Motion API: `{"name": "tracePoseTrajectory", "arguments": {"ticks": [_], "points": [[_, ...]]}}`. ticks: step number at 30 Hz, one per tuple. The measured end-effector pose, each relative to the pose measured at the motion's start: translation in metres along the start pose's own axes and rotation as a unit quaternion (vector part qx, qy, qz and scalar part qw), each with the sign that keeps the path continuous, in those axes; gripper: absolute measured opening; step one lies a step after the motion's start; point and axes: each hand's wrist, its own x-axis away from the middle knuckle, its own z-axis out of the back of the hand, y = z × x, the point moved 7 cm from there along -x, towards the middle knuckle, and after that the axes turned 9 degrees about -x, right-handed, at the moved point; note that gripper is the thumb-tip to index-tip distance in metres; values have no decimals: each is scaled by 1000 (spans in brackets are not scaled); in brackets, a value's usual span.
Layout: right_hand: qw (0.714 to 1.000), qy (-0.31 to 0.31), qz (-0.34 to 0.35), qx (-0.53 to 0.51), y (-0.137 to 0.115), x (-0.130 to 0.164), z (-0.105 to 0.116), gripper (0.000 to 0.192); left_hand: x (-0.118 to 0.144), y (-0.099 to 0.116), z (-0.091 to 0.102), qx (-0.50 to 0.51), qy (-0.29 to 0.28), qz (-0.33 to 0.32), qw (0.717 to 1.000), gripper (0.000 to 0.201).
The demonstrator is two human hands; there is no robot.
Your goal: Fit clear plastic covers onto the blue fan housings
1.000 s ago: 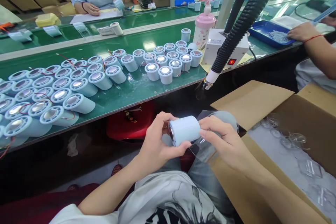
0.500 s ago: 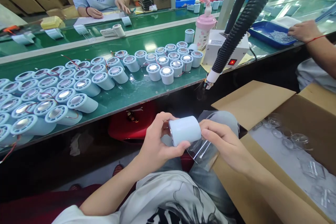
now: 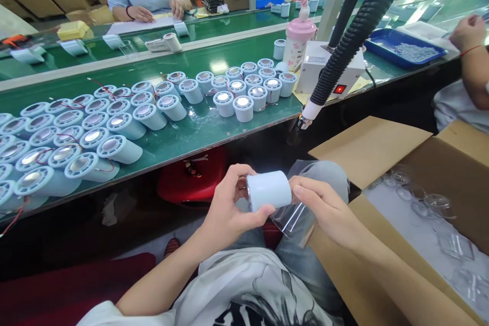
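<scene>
Above the lap, the left hand curls its fingers around a sideways blue cup, seemingly steadying it for the right hand, fingers bunched at its end; whether gripping anything, I can't tell.

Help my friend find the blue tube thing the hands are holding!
Find the long green table, then look below its near edge. There, the left hand grips a pale blue cylinder, with the right hand at its other end. Similar cylinders rest on the table; this one is held in the air, away from them.
</scene>
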Motion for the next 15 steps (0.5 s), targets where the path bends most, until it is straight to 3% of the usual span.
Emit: {"name": "tracePoseTrajectory", "arguments": {"ticks": [5, 8, 12, 15], "points": [[997, 20, 7, 79, -4, 1, 2, 25, -2, 0, -1, -38, 1, 4, 999, 43], [998, 17, -13, 62, 2, -1, 4, 25, -2, -4, -2, -20, -4, 28, 999, 43], [992, 24, -54, -110, 20, -6, 14, 26, -3, -11, -4, 65, -20, 77, 995, 44], [954, 67, -104, -273, 38, -9, 30, 28, -3, -17, -2, 113, -19, 98, 989, 45]]}}
